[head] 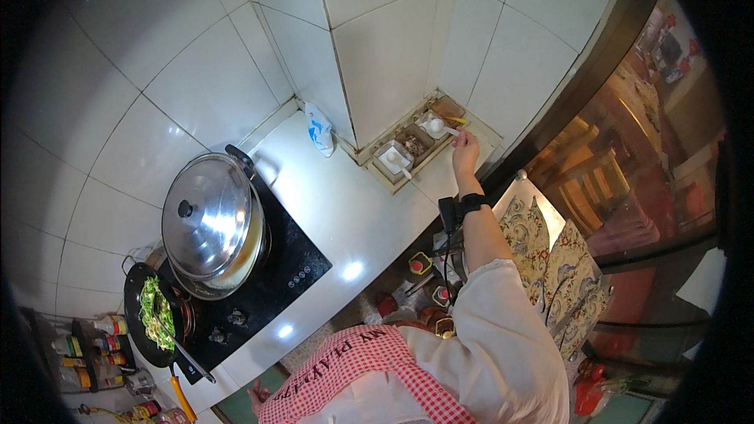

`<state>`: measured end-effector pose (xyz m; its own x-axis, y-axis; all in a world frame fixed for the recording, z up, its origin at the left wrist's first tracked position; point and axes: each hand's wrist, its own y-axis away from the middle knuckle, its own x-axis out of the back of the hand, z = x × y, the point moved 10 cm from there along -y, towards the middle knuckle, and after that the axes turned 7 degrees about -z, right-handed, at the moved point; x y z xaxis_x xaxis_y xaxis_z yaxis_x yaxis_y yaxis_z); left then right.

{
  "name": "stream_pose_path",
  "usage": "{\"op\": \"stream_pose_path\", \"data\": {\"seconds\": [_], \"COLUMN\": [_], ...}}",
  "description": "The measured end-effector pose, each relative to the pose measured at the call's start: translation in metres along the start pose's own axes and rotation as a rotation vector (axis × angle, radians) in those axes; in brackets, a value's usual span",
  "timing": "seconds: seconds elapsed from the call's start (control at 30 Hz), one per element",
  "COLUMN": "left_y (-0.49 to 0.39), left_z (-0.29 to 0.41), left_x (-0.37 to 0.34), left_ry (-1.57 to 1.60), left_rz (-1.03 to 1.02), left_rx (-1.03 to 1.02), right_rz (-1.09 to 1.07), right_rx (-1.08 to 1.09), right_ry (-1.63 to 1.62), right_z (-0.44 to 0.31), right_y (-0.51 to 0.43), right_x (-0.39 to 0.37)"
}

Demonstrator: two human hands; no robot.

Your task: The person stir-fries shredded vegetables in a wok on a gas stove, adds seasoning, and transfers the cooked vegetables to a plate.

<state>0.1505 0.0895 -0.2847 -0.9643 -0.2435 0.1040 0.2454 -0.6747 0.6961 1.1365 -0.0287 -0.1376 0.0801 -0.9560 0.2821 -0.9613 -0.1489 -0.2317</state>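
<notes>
My right hand (465,150) is stretched out to a seasoning box (421,144) in the corner of the counter. Its fingers grip the handle of a small white spoon (450,131), whose bowl is in a compartment of white seasoning. Beside that compartment is one with brownish contents (414,145). A second white spoon (402,169) rests in the nearest white-filled compartment. Low in the view, my left hand (257,396) hangs by the red checked apron (341,359), which partly hides it. Its visible fingers look slightly apart, with nothing seen in them.
On the black cooktop (294,282) stands a large pot with a steel lid (206,215). A black wok (132,318) holds shredded green food (154,312) and a metal spatula (188,359). A plastic bag (318,129) sits by the wall. Bottles (109,341) fill a rack at left.
</notes>
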Motion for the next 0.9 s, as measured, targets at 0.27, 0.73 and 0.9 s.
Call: {"op": "stream_pose_path", "data": {"seconds": [0.27, 0.73, 0.9], "left_y": [0.007, 0.009, 0.005], "left_z": [0.003, 0.004, 0.003], "left_x": [-0.001, 0.003, 0.004], "left_ry": [0.011, 0.034, 0.055], "left_rz": [0.02, 0.006, -0.003], "left_rx": [-0.017, -0.044, -0.055], "right_rz": [-0.019, -0.089, -0.076], "right_rx": [0.063, 0.051, 0.008], "right_ry": [0.105, 0.166, 0.085], "right_z": [-0.014, -0.026, -0.023], "right_y": [0.003, 0.003, 0.004], "right_x": [0.002, -0.001, 0.0]}}
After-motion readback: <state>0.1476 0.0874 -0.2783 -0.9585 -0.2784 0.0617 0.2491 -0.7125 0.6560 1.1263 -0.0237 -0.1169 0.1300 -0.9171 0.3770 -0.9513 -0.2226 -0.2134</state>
